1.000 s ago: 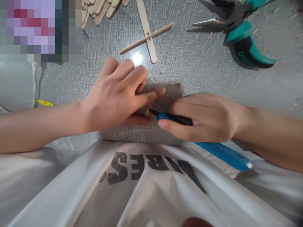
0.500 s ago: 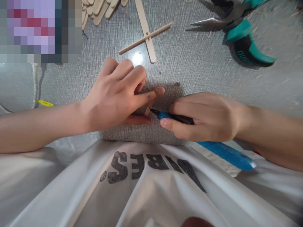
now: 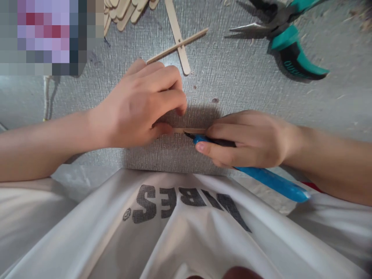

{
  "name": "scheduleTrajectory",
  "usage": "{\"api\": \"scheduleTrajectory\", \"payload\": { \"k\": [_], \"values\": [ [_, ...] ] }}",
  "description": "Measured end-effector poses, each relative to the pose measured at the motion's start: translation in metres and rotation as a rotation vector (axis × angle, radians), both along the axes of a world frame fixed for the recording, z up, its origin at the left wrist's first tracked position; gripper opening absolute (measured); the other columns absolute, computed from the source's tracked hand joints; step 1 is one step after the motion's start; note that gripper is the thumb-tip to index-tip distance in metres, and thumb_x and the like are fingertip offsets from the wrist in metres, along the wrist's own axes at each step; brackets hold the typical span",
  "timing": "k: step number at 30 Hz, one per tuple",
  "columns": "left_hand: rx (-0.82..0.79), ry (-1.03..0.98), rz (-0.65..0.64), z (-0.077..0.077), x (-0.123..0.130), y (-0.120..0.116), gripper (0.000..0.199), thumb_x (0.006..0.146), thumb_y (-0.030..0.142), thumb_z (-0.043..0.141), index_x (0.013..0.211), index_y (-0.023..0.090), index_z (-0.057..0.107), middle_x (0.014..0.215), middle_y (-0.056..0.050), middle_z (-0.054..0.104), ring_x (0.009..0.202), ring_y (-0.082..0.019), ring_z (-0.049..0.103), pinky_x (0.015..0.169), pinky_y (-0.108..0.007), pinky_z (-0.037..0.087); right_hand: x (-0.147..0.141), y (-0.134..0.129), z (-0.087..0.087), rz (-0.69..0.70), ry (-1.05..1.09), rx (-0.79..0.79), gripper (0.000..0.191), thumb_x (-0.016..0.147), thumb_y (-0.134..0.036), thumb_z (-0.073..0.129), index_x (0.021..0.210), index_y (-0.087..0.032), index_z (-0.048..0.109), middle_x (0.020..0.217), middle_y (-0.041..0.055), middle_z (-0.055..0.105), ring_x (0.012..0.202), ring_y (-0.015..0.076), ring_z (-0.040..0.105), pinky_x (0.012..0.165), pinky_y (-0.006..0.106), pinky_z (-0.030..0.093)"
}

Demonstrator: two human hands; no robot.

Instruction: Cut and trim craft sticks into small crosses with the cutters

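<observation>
My right hand (image 3: pixel 250 139) is closed around a blue cutter knife (image 3: pixel 270 182), its dark pointed blade aimed left. A narrow wooden stick (image 3: pixel 192 131) lies crosswise on the tabletop at the blade's tip, its right end hidden by my right fingers. At its left end my left hand (image 3: pixel 142 100) has the thumb touching or very near the wood. The left fingers are bent, and a gap shows between index fingertip and thumb. Just beyond the left hand, a thin stick (image 3: pixel 194 38) lies across a flat craft stick (image 3: pixel 183 60) that has small holes.
A pile of craft sticks (image 3: pixel 124 15) lies at the far left. Long-nose pliers with teal and black handles (image 3: pixel 290 42) rest at the upper right. A white cable (image 3: pixel 46 97) runs down at the left. Wood shavings dot the grey textured table (image 3: pixel 232 85).
The stick has turned from slanted to nearly crosswise. My left index finger has bent back and lifted away from it. The knife stays at about the same place.
</observation>
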State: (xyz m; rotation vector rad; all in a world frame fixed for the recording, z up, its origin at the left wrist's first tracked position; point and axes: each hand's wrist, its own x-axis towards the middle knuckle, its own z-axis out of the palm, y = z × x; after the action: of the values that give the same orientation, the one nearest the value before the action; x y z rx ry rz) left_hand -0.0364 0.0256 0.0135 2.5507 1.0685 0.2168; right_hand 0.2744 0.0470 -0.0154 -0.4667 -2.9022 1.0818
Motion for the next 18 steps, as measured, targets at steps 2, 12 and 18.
{"api": "scheduleTrajectory", "payload": {
  "k": [2,12,18],
  "values": [
    [-0.007,0.077,0.004,0.001,0.004,0.0,0.058,0.121,0.042,0.035,0.099,0.016,0.081,0.105,-0.01,0.076,0.109,-0.025,0.072,0.098,-0.051,0.058,0.001,0.004,0.002,0.006,0.009,0.054,0.05,0.122,-0.048,0.038,0.096,-0.027,0.075,0.078,0.0017,0.061,0.065,0.0183,0.045,0.062,0.038,0.034],
    [0.216,0.112,0.095,0.015,0.021,-0.043,0.049,0.116,0.021,0.039,0.082,0.02,0.075,0.081,-0.004,0.076,0.081,-0.021,0.08,0.072,-0.041,0.068,-0.019,0.021,0.028,-0.07,-0.208,-0.357,0.062,0.12,-0.047,0.046,0.067,-0.025,0.07,0.065,-0.0023,0.067,0.06,0.0125,0.061,0.065,0.032,0.044],
    [0.135,0.206,0.064,0.015,0.025,-0.1,0.062,0.118,0.046,0.051,0.161,0.003,0.064,0.169,-0.029,0.064,0.159,-0.046,0.065,0.126,-0.063,0.064,-0.011,0.01,0.029,-0.082,-0.04,-0.236,0.058,0.122,-0.047,0.041,0.077,-0.025,0.072,0.072,-0.0015,0.069,0.066,0.0118,0.06,0.07,0.032,0.046]
  ]
}}
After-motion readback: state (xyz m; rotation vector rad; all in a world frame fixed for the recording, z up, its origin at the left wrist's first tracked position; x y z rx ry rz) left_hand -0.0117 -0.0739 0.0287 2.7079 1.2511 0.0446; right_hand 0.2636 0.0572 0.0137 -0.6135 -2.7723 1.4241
